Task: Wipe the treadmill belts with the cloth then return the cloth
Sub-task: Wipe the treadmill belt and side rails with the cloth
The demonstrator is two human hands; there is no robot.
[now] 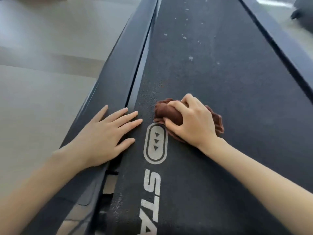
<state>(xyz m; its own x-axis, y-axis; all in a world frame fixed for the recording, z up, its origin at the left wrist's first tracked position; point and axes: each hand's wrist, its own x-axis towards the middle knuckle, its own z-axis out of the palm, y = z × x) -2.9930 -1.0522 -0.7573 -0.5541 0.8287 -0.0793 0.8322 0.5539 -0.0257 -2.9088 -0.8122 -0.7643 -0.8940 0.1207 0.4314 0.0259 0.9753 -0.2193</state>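
1. Brown terry cloth (171, 114) sat bunched under my right hand (191, 122), fingers curled over it and pressing it onto the treadmill belt (220, 99), just past the printed arrow oval (155, 144).
2. My left hand (105, 133) lay flat and open, holding nothing, braced across the smooth side rail (108, 82) with fingertips reaching the belt edge.
3. I judged the wiping early: pale specks (191, 58) remained on the belt farther ahead, and the cloth was not yet returned.
4. Belt looked matte, finely pebbled black rubber with worn white lettering (151, 197); the cloth soft and crumpled; the floor (42, 65) glossy grey.
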